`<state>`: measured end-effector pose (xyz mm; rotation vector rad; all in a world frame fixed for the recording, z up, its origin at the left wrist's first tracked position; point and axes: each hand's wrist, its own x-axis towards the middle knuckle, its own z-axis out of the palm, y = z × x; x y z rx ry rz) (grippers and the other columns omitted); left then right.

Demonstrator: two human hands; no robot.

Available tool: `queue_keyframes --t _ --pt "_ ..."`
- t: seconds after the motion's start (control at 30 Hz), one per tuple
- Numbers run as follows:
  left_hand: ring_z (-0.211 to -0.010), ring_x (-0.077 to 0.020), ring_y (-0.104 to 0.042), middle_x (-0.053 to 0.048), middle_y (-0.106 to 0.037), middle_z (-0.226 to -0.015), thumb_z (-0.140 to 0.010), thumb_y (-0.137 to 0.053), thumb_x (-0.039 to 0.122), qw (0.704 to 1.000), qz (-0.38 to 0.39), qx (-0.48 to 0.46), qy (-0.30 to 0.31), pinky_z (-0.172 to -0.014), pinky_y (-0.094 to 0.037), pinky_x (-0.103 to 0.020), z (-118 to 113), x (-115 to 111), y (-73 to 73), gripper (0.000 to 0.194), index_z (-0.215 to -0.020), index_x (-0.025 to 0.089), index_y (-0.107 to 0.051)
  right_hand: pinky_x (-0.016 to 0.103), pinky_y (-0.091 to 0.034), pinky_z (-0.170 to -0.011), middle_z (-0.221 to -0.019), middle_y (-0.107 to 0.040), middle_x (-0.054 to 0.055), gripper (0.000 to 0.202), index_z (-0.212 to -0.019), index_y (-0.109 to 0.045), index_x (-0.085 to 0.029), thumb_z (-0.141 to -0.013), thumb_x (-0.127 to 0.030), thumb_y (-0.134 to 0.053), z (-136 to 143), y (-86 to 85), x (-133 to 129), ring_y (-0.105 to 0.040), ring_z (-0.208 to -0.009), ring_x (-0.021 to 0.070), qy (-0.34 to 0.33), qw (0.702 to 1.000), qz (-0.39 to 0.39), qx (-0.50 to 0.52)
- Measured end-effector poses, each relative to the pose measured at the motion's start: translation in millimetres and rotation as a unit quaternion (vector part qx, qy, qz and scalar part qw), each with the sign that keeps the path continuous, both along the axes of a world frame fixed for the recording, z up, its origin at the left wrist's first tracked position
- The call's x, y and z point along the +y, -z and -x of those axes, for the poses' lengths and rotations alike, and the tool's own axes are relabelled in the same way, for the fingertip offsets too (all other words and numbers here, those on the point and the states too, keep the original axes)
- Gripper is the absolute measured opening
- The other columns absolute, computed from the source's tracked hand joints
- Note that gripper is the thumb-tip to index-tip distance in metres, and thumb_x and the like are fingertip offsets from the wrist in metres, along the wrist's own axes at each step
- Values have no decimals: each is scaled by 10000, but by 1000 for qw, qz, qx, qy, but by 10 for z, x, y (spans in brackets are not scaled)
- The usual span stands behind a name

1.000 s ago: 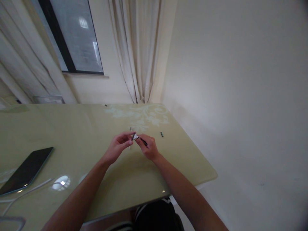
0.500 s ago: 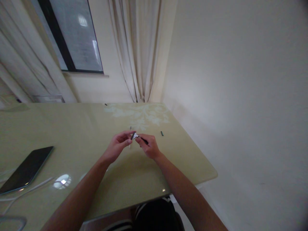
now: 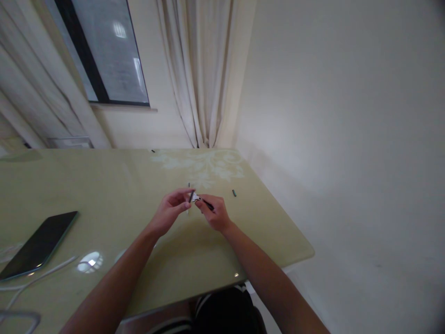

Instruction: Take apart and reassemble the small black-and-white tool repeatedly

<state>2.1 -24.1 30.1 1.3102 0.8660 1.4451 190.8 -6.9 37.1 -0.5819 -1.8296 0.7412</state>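
Observation:
Above the table, both my hands are on a small razor (image 3: 196, 197) with a silvery neck and a dark handle. My left hand (image 3: 170, 211) pinches the dark strip-like head at its left end between thumb and fingers. The dark handle runs into my right hand (image 3: 216, 213), whose fingers are closed around it. Head and neck meet between the two hands; whether they are locked together I cannot tell. Beneath the fingers lies a thin pale stick (image 3: 188, 212), mostly covered by the hands.
A small dark razor cartridge (image 3: 234, 193) lies to the right on the glossy table (image 3: 271, 232). Another small dark piece (image 3: 153, 150) is at the far edge. On the left are a tablet (image 3: 38, 243) and a white cable (image 3: 45, 274). A wall borders the right side.
The silvery neck and my right hand have shifted very slightly left and down, towards the strip-like head. My left hand stays nearly still.

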Motion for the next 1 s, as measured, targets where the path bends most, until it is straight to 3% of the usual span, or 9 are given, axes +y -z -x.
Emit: queue_keyframes --t 0.37,0.77,1.0 --pt "-724 -134 -566 0 -650 -783 -696 -901 330 1000 -4 1 4 -679 -459 -238 -16 -10 -28 439 -1113 240 -794 244 -446 -606 -680 -646 25 364 -1040 -783 -160 -994 -459 -580 6 35 9 -574 -625 147 3 1000 7 7" --pt "-718 -126 -572 -9 -666 -791 -695 -905 316 1000 20 -13 -19 -687 -479 -232 -33 -52 43 436 -1112 245 -800 230 -398 -605 -670 -620 7 348 -991 -786 -155 -1008 -430 -574 -30 -118 -60 -498 -588 117 -19 999 19 -29" --pt "-736 -127 -598 -14 -678 -800 -679 -913 296 999 29 -30 -28 -688 -500 -225 -34 -119 33 422 -1085 251 -810 224 -400 -637 -753 -648 9 301 -1068 -784 -166 -1015 -384 -582 -35 -163 -132 -513 -637 111 -25 999 23 -42"
